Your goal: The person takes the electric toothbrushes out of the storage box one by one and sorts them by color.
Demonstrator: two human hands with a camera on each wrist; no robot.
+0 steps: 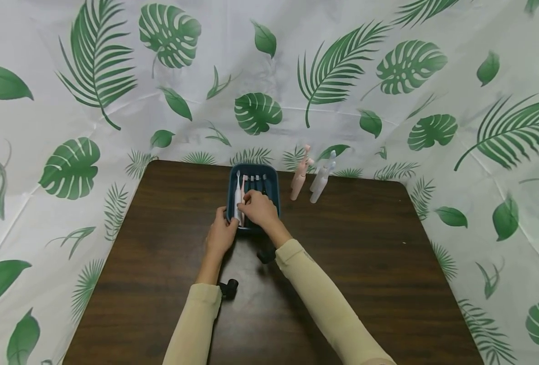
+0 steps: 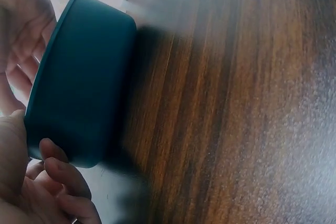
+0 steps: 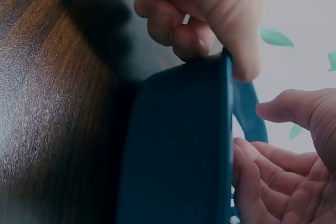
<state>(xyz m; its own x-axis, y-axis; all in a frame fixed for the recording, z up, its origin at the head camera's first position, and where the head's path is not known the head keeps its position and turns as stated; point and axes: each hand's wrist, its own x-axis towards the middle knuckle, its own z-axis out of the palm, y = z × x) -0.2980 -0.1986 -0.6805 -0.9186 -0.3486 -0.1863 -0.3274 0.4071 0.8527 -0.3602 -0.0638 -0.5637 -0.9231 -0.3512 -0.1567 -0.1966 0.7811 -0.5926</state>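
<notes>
A dark blue tray (image 1: 276,185) is on the table; a white electric toothbrush (image 1: 237,195) and a pink toothbrush (image 1: 243,183) lie side by side in its left part. My left hand (image 1: 221,232) grips the tray's near left corner, thumb over the rim and fingers against the outer wall, as the left wrist view also shows. Over the tray, my right hand (image 1: 259,208) reaches in from the right with its fingertips at the two toothbrushes. In the right wrist view a gap separates its thumb from its fingers. The lower part of the pink toothbrush is partly hidden by this hand.
Small light brush heads (image 1: 252,178) line the tray's far end. Right of the tray, pink toothbrushes (image 1: 299,180) and white toothbrushes (image 1: 320,183) stand upright on the brown wooden table (image 1: 351,263). A leaf-patterned sheet (image 1: 224,61) hangs behind the table.
</notes>
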